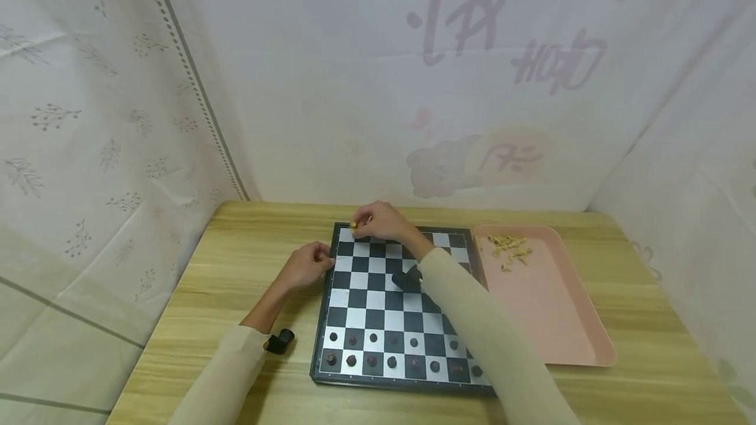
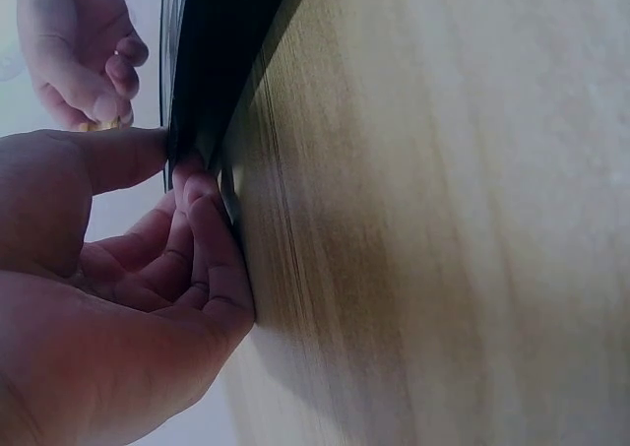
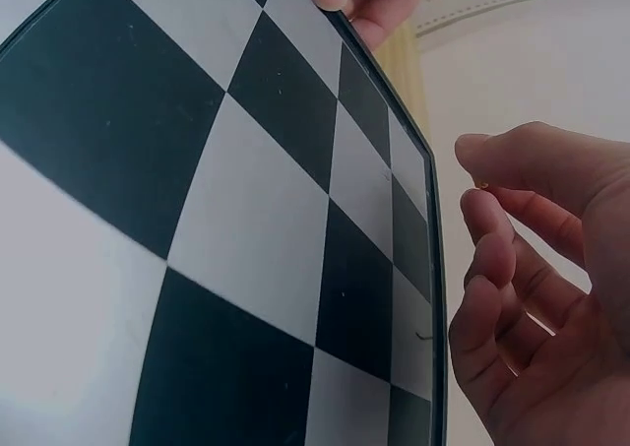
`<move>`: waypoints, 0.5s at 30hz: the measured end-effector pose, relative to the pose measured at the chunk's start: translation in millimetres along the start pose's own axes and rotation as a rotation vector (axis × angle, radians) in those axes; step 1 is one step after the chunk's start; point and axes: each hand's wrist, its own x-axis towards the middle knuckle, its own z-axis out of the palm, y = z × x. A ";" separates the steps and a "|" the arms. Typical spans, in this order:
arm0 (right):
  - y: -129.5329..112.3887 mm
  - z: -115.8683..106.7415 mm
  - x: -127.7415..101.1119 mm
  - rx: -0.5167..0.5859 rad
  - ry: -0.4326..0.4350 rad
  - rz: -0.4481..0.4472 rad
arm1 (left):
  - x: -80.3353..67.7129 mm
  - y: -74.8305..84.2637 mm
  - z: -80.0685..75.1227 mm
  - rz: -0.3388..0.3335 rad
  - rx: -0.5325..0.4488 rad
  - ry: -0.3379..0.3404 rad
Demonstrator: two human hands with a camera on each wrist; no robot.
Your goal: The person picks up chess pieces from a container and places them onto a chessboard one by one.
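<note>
A black-and-white chessboard (image 1: 384, 294) lies on the wooden table, with several dark pieces (image 1: 390, 349) on its two near rows. My right hand (image 1: 378, 220) reaches to the board's far left corner and pinches a small yellow chess piece (image 1: 354, 225) between thumb and fingertips. In the right wrist view that hand (image 3: 536, 269) hovers beside the board's edge (image 3: 433, 259). My left hand (image 1: 307, 266) grips the board's left edge; the left wrist view shows its thumb on top and its fingers (image 2: 202, 239) curled against the dark rim (image 2: 212, 92).
A pink tray (image 1: 549, 300) to the right of the board holds several yellow pieces (image 1: 510, 249) at its far end. A black wrist-camera mount sits on each forearm (image 1: 279, 341). Curtain walls close in the table on three sides.
</note>
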 end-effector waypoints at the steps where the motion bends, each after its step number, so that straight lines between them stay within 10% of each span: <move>1: -0.6 0.9 0.6 -0.001 0.001 0.001 | 3.4 -6.9 1.4 0.022 0.006 0.003; 15: 0.1 12.3 10.4 -0.046 -0.011 0.001 | -4.4 4.6 -1.6 0.005 -0.014 0.002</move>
